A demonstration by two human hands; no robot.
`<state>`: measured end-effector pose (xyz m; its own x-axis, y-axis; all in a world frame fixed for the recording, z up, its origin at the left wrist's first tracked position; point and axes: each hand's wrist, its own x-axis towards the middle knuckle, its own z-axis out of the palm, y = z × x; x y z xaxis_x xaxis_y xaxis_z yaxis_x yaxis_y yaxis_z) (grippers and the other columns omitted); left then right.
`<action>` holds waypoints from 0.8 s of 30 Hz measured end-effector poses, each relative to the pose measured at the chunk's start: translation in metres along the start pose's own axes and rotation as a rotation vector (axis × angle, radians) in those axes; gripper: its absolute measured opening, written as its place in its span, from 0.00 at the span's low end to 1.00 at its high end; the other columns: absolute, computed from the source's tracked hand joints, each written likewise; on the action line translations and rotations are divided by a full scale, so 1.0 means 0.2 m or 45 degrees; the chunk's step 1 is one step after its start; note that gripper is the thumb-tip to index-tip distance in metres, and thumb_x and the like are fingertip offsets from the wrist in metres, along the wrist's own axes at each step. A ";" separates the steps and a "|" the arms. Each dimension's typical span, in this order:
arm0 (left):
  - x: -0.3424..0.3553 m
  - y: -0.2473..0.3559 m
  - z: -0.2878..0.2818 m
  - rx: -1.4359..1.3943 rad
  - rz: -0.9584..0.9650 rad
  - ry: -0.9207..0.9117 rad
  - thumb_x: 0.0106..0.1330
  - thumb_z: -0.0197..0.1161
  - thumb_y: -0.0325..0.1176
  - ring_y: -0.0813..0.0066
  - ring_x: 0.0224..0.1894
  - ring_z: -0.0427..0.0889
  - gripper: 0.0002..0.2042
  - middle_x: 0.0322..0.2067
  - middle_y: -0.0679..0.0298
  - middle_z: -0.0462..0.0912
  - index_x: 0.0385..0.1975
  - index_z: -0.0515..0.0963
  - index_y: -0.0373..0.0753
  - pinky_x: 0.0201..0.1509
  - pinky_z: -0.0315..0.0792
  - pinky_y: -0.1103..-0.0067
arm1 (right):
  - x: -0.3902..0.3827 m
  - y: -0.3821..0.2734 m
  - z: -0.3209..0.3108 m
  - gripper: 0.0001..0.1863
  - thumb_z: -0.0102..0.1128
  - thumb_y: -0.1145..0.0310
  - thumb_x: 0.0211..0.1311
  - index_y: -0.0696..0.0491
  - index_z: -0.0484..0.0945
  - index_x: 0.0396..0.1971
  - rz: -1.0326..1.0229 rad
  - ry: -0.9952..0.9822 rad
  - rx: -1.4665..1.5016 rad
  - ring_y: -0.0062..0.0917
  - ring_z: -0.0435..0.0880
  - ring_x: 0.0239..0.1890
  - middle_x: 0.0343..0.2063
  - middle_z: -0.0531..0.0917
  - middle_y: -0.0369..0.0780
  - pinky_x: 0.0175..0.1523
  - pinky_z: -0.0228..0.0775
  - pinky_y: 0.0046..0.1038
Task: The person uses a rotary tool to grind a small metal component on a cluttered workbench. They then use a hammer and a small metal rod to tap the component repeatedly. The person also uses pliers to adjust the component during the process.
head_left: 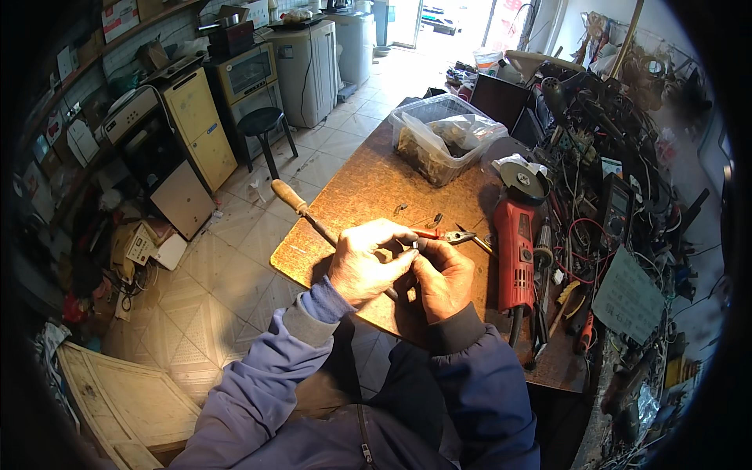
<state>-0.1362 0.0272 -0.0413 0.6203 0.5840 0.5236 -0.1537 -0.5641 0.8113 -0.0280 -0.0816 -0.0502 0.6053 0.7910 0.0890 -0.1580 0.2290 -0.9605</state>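
Note:
My left hand point(366, 262) and my right hand point(446, 280) meet over the front part of the wooden table. Their thumbs and forefingers are pinched together around a small shiny piece point(415, 245), mostly covered by the fingertips; its kind is too small to make out. Beneath my left hand lies a long dark tool with a wooden handle point(290, 196), which looks like a file; its middle is hidden. Just beyond my right fingers rest red-handled pliers point(456, 236). Several small dark bits point(437, 218) are scattered on the tabletop past my hands.
A red angle grinder point(517, 254) lies to the right, beside a heap of tools, cables and a multimeter point(617, 210). At the table's far end stands a clear plastic bin point(446, 168) with a bag inside. A black stool point(261, 121) is on the tiled floor, left.

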 end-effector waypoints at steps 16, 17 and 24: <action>0.00 -0.01 0.01 0.023 0.021 0.041 0.59 0.72 0.20 0.80 0.36 0.85 0.08 0.34 0.63 0.86 0.38 0.83 0.32 0.40 0.80 0.82 | 0.01 0.00 -0.01 0.12 0.61 0.82 0.67 0.66 0.81 0.49 -0.073 -0.002 -0.096 0.24 0.87 0.44 0.42 0.88 0.44 0.50 0.79 0.26; 0.00 -0.01 0.01 0.032 0.025 0.038 0.59 0.72 0.20 0.80 0.36 0.86 0.09 0.34 0.63 0.86 0.38 0.83 0.32 0.41 0.80 0.82 | 0.01 0.01 -0.01 0.11 0.61 0.82 0.67 0.66 0.81 0.48 -0.065 0.005 -0.094 0.24 0.87 0.44 0.42 0.88 0.44 0.50 0.80 0.26; 0.00 -0.03 0.01 0.033 -0.026 0.048 0.59 0.72 0.20 0.79 0.37 0.86 0.09 0.34 0.62 0.87 0.38 0.82 0.31 0.41 0.81 0.81 | 0.02 0.03 -0.03 0.11 0.62 0.81 0.66 0.66 0.81 0.47 -0.158 0.073 -0.204 0.23 0.86 0.40 0.39 0.88 0.43 0.48 0.79 0.25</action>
<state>-0.1340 0.0284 -0.0472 0.5937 0.6166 0.5170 -0.1215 -0.5665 0.8151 -0.0213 -0.0797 -0.0581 0.6565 0.7278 0.1982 0.0439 0.2255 -0.9733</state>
